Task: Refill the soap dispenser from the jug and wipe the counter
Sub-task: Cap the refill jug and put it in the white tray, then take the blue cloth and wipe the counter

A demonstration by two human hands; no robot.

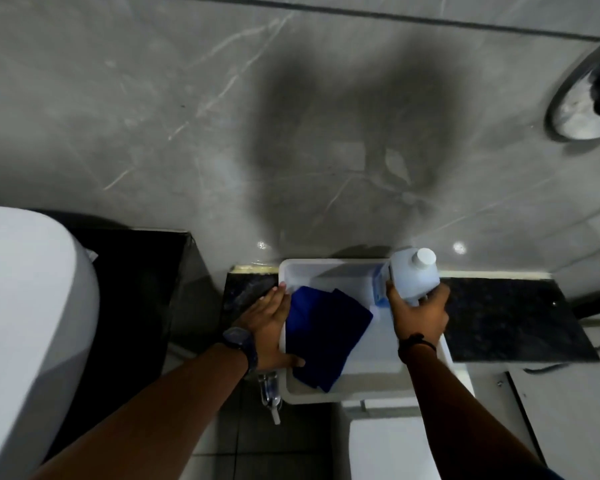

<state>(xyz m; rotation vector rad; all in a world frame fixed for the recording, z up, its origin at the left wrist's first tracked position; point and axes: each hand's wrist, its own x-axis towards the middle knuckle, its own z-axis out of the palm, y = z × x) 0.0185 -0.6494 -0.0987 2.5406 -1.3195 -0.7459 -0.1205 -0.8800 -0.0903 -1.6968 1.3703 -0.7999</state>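
Note:
A white plastic tub (329, 268) sits on the dark stone counter (510, 317) against the grey wall. Inside it lies a folded dark blue cloth (326, 330). My left hand (272, 327) grips the tub's left rim, thumb inside near the cloth. My right hand (418, 315) holds a translucent white jug (414, 275) with a white screw cap at the tub's far right corner; the cap is on. A pale blue item is partly hidden behind the jug. No soap dispenser can be made out.
A white toilet cistern (25, 323) fills the left. A chrome valve (269, 389) hangs below the counter's edge. A round mirror (586, 95) is on the wall at upper right. A white bin lid (413, 448) is below the tub.

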